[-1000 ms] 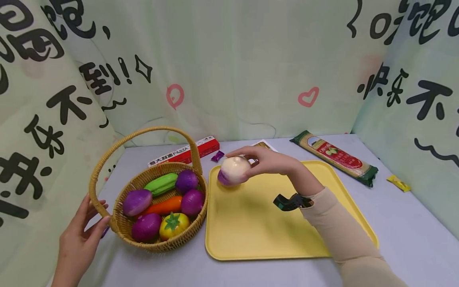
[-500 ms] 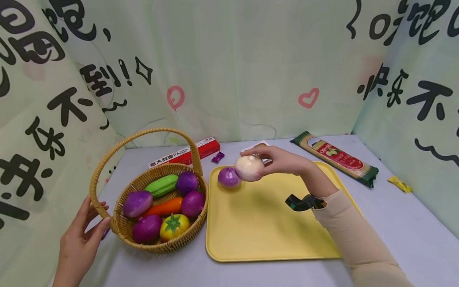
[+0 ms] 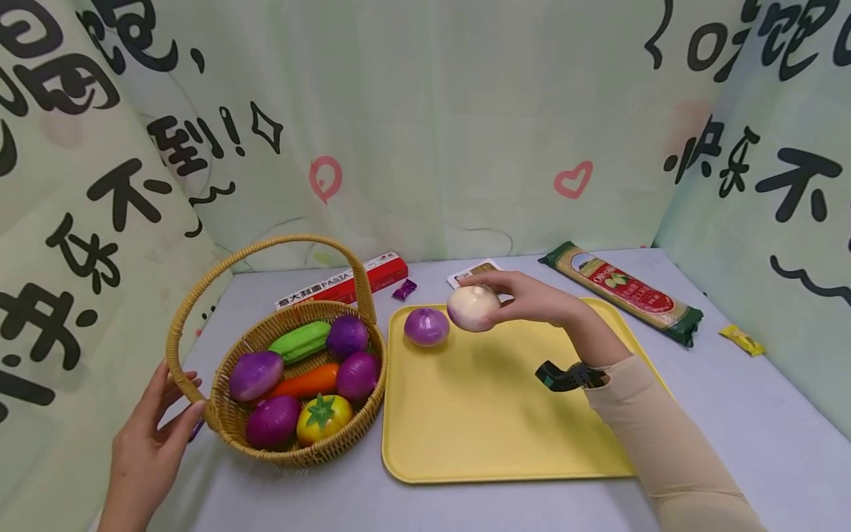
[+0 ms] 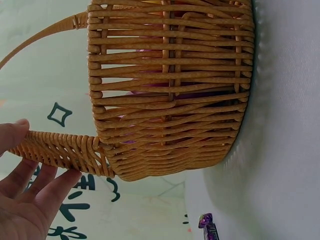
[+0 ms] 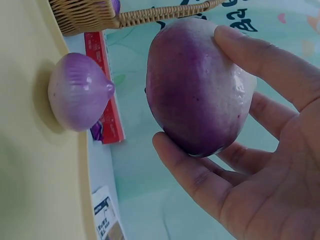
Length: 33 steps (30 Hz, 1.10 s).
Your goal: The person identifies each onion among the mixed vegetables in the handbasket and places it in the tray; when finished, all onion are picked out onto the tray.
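My right hand point(image 3: 515, 295) holds a round white-and-purple turnip point(image 3: 473, 307) between thumb and fingers, raised over the far part of the yellow tray point(image 3: 505, 443). Left of it, a purple onion point(image 3: 427, 327) rests on the tray; the right wrist view shows its pointed tip. With thumb and fingers on either side, my left hand point(image 3: 149, 443) grips the lower end of the handle of a wicker basket point(image 4: 170, 100). In the basket lie several vegetables, among them a green ridged one point(image 3: 301, 341), a carrot point(image 3: 307, 382) and a yellow tomato point(image 3: 323, 420).
Behind the basket lies a red pasta box point(image 3: 379, 278), with a purple wrapped candy point(image 3: 404, 290) beside it. A pasta packet point(image 3: 618, 292) lies past the tray's right side, near a yellow candy point(image 3: 741, 340). Partly hidden behind my right hand is a small white packet point(image 3: 459, 279). Cloth walls surround the table.
Holding the turnip, my right hand has moved right and slightly up, away from the onion, which now shows fully on the tray. My left hand stays on the basket handle.
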Each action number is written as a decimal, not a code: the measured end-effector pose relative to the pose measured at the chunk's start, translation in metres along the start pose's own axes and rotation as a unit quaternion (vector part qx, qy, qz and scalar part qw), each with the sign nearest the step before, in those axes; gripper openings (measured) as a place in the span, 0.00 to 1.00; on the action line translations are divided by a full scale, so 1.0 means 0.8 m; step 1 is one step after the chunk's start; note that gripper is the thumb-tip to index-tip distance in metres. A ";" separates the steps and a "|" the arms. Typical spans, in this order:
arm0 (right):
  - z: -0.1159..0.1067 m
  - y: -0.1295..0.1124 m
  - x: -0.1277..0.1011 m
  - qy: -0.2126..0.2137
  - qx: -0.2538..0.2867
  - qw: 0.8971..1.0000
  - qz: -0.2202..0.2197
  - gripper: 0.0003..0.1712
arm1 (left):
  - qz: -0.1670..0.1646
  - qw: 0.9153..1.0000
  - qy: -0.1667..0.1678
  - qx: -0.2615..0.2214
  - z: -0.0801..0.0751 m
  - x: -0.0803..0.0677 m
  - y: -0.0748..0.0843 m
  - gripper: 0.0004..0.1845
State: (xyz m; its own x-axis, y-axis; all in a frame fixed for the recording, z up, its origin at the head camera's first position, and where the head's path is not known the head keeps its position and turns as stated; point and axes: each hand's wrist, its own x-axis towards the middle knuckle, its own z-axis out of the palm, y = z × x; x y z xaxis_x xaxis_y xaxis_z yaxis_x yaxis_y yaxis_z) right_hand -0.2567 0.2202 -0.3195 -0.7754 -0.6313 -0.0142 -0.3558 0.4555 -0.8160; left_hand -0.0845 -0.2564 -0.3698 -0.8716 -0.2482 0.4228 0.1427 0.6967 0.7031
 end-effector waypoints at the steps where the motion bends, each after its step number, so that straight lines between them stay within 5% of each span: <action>1: -0.001 0.002 -0.001 0.002 -0.001 1.000 0.002 0.35 | 0.002 1.000 0.000 -0.001 0.000 0.000 0.001 0.43; 33: -0.001 0.061 -0.009 0.045 0.014 0.998 0.033 0.37 | 0.000 1.000 0.000 0.005 0.000 0.001 -0.001 0.42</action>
State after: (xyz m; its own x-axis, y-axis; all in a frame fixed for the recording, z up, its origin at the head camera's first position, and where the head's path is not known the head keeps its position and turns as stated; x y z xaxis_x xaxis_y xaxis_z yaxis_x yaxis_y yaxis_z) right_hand -0.2689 0.2472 -0.3587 -0.8411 -0.5407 -0.0166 -0.2895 0.4758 -0.8306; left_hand -0.0850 -0.2571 -0.3698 -0.8718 -0.2483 0.4222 0.1376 0.7032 0.6976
